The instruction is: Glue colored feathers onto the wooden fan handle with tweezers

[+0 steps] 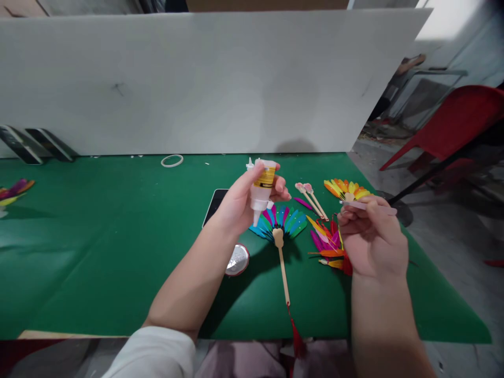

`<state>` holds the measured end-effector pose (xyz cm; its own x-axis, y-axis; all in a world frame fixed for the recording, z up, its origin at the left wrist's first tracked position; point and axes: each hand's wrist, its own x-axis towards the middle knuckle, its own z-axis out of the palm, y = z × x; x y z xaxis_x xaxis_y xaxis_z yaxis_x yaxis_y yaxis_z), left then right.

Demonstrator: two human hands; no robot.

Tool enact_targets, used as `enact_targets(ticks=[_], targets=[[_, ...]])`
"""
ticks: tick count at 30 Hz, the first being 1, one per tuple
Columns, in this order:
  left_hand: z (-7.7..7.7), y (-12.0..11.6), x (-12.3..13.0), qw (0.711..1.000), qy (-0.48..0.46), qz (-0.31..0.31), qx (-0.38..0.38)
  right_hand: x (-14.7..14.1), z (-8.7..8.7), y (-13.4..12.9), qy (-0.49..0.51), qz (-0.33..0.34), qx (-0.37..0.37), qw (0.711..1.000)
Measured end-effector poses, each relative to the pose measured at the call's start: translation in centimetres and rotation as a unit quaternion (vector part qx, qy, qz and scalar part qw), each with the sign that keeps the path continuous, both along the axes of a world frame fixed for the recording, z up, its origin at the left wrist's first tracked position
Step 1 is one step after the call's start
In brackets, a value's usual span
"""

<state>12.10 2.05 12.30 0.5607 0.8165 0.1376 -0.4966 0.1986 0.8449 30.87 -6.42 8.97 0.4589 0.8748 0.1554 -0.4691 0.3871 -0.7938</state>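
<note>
My left hand (241, 199) is wrapped round a small glue bottle (260, 190) with a yellow label, its nozzle pointing down. Beneath the nozzle lies a feather fan (291, 222) in blue, green and magenta, with a wooden handle and a red tassel (298, 338) hanging over the table's front edge. Over on the right, my right hand (374, 233) pinches a thin pale pink stick-like tool (370, 207), held nearly level. Just behind that hand sits a yellow and orange feather fan (346, 188). Loose coloured feathers (328, 244) lie to its left, partly hidden by it.
A shallow round tin (238, 260) and a phone (216, 202) are partly covered by my left arm. Two wooden sticks (312, 199) lie behind the feathers. A white ring (172, 160) rests farther back on the green table (118, 236). A white board (177, 84) stands along the rear.
</note>
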Motion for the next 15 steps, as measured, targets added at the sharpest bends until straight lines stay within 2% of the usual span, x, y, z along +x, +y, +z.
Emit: enact_targets(ticks=[7,15], targets=[[-0.04,-0.02,-0.09,0.998,0.021,0.054,0.027,-0.13,0.04,0.03,-0.002,-0.004,-0.004,1.0],[0.6,0.29,-0.71,0.999,0.011,0.009,0.042,-0.28,0.2,0.02,-0.005,0.007,0.002,1.0]])
